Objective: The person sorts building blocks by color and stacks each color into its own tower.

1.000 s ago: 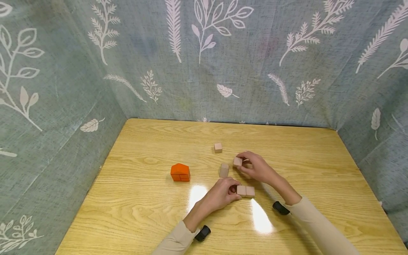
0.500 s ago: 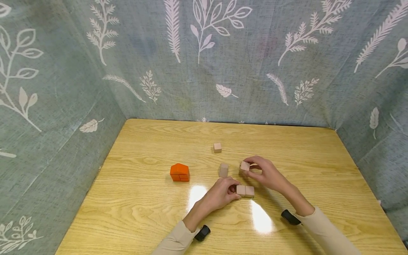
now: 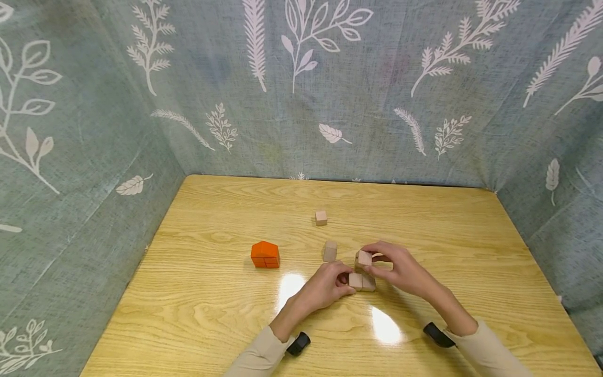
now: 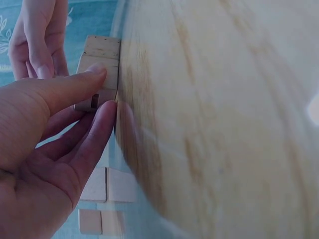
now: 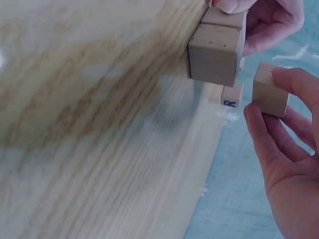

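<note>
Two plain wooden cubes [image 3: 362, 282] sit side by side on the table. My left hand [image 3: 328, 285] pinches the left one of the pair between thumb and fingers, as the left wrist view shows at the near wooden cube [image 4: 103, 97]. My right hand [image 3: 394, 267] holds another wooden cube [image 5: 269, 90] between thumb and fingertips. In the head view that cube is just above and behind the pair, overlapping its back edge. The right wrist view shows it raised off the table, apart from the pair's end cube [image 5: 214, 55].
A wooden block [image 3: 330, 251] lies behind my left hand, and a small wooden cube [image 3: 321, 218] is farther back. An orange house-shaped stack of blocks [image 3: 265, 255] stands to the left. Patterned cloth [image 3: 282, 131] walls the table's [image 3: 212, 314] back and sides.
My right hand has carried its cube right and nearer to me, from beside the rear block to over the back of the pair. My left hand has stayed in place on its cube.
</note>
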{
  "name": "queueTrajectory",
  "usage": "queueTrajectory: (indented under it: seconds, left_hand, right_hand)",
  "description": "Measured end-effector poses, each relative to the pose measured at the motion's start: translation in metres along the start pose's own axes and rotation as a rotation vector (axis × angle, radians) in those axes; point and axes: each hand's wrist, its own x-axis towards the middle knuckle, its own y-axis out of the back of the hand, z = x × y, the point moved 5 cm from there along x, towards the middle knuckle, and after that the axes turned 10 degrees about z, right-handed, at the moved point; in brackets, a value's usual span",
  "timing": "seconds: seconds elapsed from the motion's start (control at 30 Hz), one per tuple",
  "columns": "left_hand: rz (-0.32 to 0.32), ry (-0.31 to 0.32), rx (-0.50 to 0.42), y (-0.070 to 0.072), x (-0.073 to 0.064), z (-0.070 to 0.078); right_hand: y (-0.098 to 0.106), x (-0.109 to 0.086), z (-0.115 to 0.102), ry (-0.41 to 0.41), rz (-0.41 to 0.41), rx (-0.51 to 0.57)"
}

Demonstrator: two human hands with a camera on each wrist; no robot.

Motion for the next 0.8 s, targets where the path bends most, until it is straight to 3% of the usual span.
queueTrajectory:
  seconds: [0.3,0.53,0.8]
  left_hand:
    - [-0.003,0.018,-0.016,0.0,0.0,-0.001]
    - [-0.009,0.034,-0.018,-0.001,0.001,-0.002]
    - [-0.008,0.02,-0.027,0.0,0.001,-0.003]
  right_hand:
    - [-0.003,-0.009,-0.007,0.01,-0.034,0.01]
    - [-0.009,-0.013,-0.013,0.089,-0.05,0.005]
    - [-0.015,-0.015,-0.011,0.074,-0.064,-0.017]
